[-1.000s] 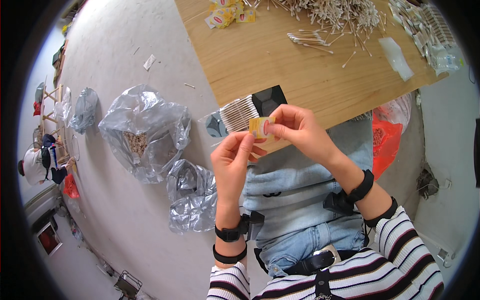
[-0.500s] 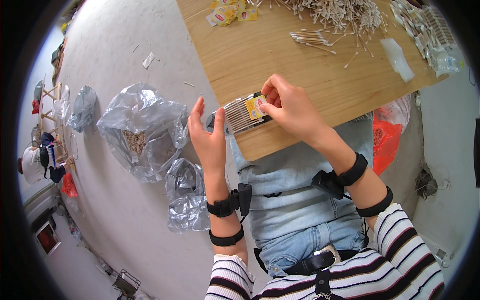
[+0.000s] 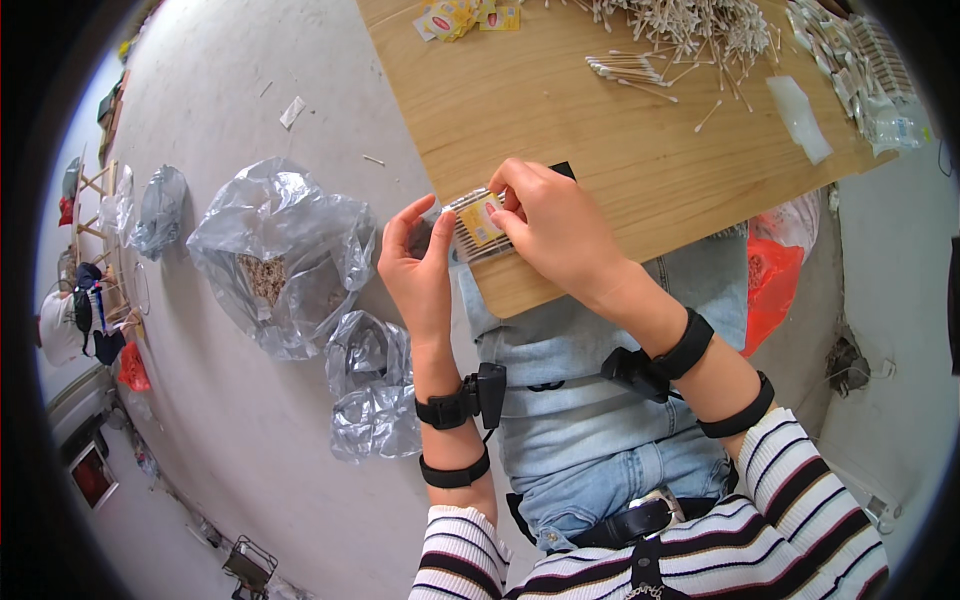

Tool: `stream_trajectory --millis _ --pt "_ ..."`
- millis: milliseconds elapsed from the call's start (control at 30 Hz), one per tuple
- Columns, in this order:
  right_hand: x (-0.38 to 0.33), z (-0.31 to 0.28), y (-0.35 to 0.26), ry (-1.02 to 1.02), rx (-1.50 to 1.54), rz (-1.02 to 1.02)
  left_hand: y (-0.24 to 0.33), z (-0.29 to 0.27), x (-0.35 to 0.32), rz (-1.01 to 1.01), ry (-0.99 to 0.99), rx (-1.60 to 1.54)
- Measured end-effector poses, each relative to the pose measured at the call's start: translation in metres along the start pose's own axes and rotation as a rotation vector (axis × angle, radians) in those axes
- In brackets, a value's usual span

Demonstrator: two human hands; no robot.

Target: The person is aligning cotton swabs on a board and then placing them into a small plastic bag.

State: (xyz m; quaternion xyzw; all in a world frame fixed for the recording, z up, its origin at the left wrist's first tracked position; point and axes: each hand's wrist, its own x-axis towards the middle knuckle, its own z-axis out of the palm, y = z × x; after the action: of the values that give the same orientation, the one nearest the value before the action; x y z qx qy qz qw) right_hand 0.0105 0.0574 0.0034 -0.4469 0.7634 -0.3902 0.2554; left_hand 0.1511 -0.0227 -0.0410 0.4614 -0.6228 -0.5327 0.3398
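Observation:
A flat row of cotton swabs (image 3: pixel 468 243) lies at the near left corner of the wooden table, with a yellow card (image 3: pixel 482 220) on top. My right hand (image 3: pixel 565 235) is closed at its right end, thumb on the card and fingers over the far edge. Clear plastic film shows around the row's left end. There my left hand (image 3: pixel 420 280) curls its fingers and thumb about the film; its exact grip is partly hidden. From behind my right hand a black flat piece (image 3: pixel 566 170) sticks out on the table.
Loose cotton swabs (image 3: pixel 690 40) are heaped at the table's far side, with yellow cards (image 3: pixel 450 20) to their left. Packed swabs (image 3: pixel 850 60) and a white sheet (image 3: pixel 800 120) lie far right. Grey plastic bags (image 3: pixel 290 250) stand on the floor at left; a red bag (image 3: pixel 775 290) is at right.
My right hand has moved left, and the yellow card with it, toward my left hand. The black piece now shows beyond my right hand. My left hand has hardly moved.

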Motion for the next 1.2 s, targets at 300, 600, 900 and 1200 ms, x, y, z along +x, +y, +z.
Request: stream_trajectory --millis 300,600,900,1200 --pt "-0.007 0.004 -0.006 0.020 -0.149 -0.004 -0.001 0.000 0.001 -0.010 -0.022 -0.003" --pt "-0.009 0.008 0.013 0.205 0.426 0.032 -0.007 -0.007 -0.001 -0.021 -0.038 -0.009" --pt "-0.016 0.042 0.005 0.212 0.971 0.085 0.000 -0.011 -0.004 -0.080 -0.134 -0.237" --pt "-0.015 0.039 0.005 0.303 0.973 0.042 0.000 -0.010 -0.001 -0.093 -0.126 -0.090"
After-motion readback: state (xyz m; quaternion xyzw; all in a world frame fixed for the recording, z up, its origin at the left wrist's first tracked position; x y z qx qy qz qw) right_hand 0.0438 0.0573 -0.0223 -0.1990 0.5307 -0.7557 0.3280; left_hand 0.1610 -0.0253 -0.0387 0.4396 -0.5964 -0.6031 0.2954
